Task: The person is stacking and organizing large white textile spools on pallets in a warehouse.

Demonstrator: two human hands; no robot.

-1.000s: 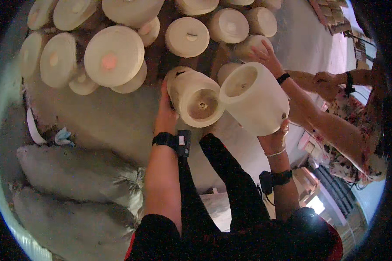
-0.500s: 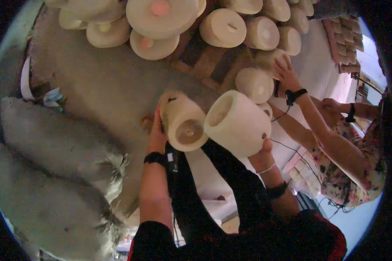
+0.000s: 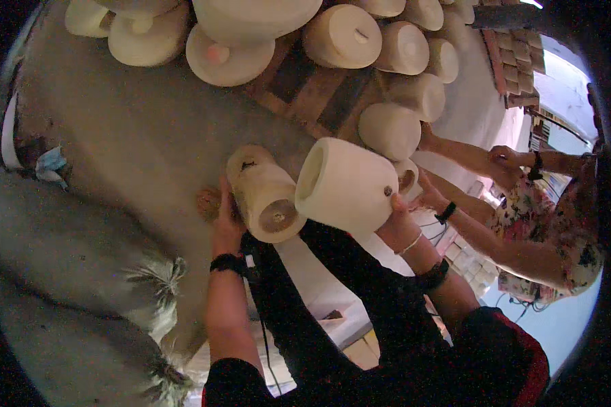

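Note:
My left hand (image 3: 229,220) is closed around the side of a beige stepped cylinder (image 3: 261,193). Its recessed round end tilts down toward me, and a dark mark shows near its far end. In my right hand (image 3: 402,227) is a cream, rounded pot-like vessel (image 3: 352,186), gripped by its lower right side. The vessel's wide mouth faces left, and a small dark hole sits by my thumb. The two pieces are side by side in front of me; whether they touch I cannot tell. Most of my right fingers are hidden beneath the vessel.
Several pale rounded forms (image 3: 343,37) stand on a wooden pallet (image 3: 312,98) ahead. At right, a co-worker's hand (image 3: 431,197) is by a small pale piece with an opening (image 3: 406,178). Full grey sacks (image 3: 68,230) lie left. A brown lump (image 3: 208,202) rests on the floor.
Both held pieces have shifted slightly left in view, and the cylinder's end has turned a little downward. The co-worker's hand has left the forms on the pallet and come nearer my right side.

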